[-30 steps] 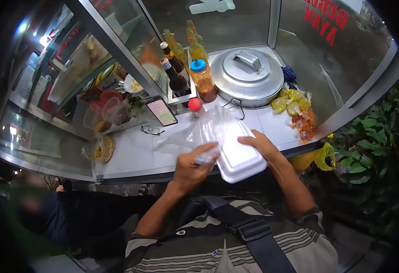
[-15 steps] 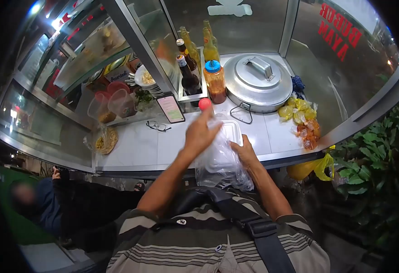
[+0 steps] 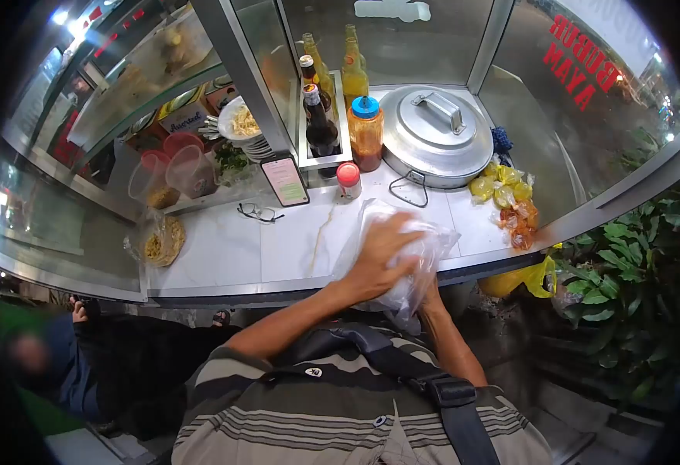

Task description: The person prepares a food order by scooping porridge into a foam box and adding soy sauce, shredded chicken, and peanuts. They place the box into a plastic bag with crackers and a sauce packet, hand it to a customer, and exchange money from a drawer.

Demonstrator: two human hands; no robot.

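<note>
My left hand lies on top of a clear plastic bag and grips it, fingers curled over the crinkled film. The bag bulges with a white foam box, seen only faintly through the plastic. It rests at the front edge of the white counter, with its lower end hanging past the edge. My right hand comes up beneath the bag and holds it from below. Only its wrist shows; the fingers are hidden by the plastic.
Behind the bag stand a big lidded metal pot, a red-capped jar, a blue-lidded sauce jar, dark bottles, a phone and glasses. Yellow and orange packets lie at the right. A person sits lower left.
The foam box has gone inside the plastic bag. My left hand came down from above the box onto the top of the bag, and my right hand slipped out of sight beneath it.
</note>
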